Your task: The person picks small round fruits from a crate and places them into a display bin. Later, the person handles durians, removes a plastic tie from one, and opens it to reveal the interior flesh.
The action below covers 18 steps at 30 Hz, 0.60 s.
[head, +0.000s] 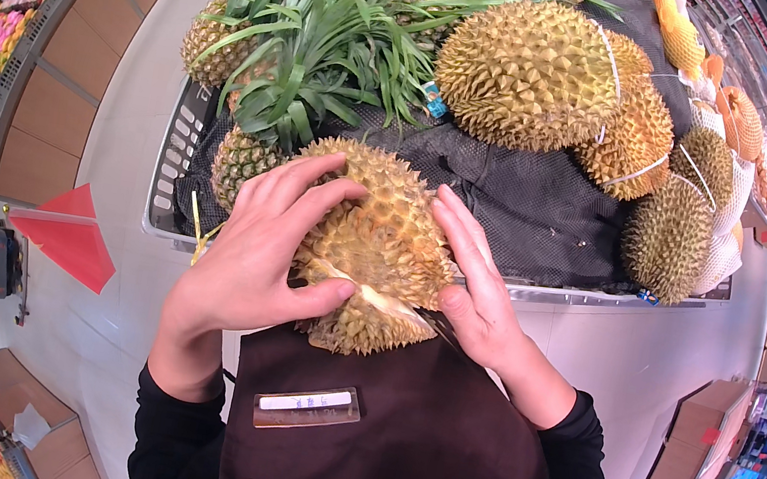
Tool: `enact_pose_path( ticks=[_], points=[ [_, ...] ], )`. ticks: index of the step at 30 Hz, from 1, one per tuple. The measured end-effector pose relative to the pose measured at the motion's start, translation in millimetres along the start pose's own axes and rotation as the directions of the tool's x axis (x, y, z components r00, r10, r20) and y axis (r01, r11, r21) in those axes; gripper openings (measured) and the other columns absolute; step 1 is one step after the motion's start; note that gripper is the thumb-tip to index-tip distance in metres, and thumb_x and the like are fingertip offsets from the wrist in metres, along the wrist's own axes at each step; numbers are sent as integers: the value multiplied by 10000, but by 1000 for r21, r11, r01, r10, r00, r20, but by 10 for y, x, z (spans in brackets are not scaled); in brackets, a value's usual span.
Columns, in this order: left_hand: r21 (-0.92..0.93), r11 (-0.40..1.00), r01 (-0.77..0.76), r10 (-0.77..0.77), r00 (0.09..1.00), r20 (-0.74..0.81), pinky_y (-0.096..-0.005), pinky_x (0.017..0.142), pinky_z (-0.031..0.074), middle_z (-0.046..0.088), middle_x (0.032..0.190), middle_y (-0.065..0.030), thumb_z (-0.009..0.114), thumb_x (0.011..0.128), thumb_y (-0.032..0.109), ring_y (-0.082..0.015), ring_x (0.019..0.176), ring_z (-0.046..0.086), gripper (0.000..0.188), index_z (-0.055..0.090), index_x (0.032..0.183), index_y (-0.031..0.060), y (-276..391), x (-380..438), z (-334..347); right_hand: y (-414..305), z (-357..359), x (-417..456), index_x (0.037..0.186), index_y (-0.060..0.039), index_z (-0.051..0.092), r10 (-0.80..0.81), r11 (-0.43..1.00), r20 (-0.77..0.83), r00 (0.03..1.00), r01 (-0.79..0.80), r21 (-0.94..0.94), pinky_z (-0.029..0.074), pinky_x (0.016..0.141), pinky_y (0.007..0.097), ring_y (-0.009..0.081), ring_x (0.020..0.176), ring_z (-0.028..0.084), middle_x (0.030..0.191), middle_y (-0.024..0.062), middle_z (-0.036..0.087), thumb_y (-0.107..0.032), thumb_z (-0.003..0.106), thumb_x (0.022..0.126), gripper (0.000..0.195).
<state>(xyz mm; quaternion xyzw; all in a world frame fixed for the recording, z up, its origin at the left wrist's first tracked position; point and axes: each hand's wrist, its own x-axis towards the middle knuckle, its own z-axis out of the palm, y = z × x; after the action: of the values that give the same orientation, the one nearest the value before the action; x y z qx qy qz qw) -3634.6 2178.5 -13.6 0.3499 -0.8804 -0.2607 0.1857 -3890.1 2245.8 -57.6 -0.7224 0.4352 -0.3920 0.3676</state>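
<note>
A spiky yellow-brown durian (383,239) is in front of my apron, at the near edge of the display. Its husk is split on the side facing me, and the pale inside of the rind (385,301) shows along the crack. My left hand (277,245) rests on its left side, fingers spread over the top and thumb at the split. My right hand (478,284) is laid along its right side, fingers pointing up and thumb near the crack. The durian's underside is hidden.
Whole durians (530,75) tied with white bands lie at the back and right. Leafy pineapples (245,165) crowd the left. Black mesh cloth (537,219) lines the plastic crate (175,154). A red sign (72,235) is at the left, beside the aisle floor (92,321).
</note>
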Motion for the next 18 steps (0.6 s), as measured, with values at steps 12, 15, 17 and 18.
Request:
enact_pose_path(
  ticks=[12, 15, 17, 18],
  points=[
    [-301, 951, 68, -73, 997, -5, -442, 1115, 249, 364, 1454, -206, 679, 747, 449, -357, 1344, 355, 759, 460, 1352, 45, -336, -27, 10, 304, 49, -179, 1466, -61, 347, 98, 917, 40, 994, -106, 386, 328, 1086, 388, 292, 1372, 330, 1476, 159, 321, -418, 499, 988, 615],
    [-369, 927, 72, -78, 997, 0, -435, 1123, 239, 353, 1463, -209, 656, 772, 498, -341, 1363, 336, 786, 448, 1363, 22, -403, 8, 10, 222, 52, -168, 1487, -77, 298, 93, 949, 83, 992, -114, 295, 315, 1105, 393, 305, 1379, 325, 1483, 172, 312, -250, 687, 886, 736],
    [-381, 923, 54, -62, 998, -9, -431, 1126, 231, 341, 1472, -208, 634, 794, 547, -326, 1374, 322, 809, 445, 1364, 5, -449, -1, 33, 190, 28, -162, 1492, -98, 289, 52, 974, 87, 995, -70, 215, 308, 1119, 406, 322, 1380, 324, 1482, 178, 303, -165, 723, 838, 789],
    [-387, 921, 50, -57, 998, -9, -431, 1127, 230, 341, 1473, -209, 634, 794, 552, -326, 1375, 320, 812, 446, 1363, 3, -453, -8, 31, 200, 31, -171, 1492, -103, 289, 41, 977, 90, 995, -59, 203, 304, 1123, 408, 328, 1380, 324, 1483, 179, 301, -152, 720, 835, 788]
  ],
)
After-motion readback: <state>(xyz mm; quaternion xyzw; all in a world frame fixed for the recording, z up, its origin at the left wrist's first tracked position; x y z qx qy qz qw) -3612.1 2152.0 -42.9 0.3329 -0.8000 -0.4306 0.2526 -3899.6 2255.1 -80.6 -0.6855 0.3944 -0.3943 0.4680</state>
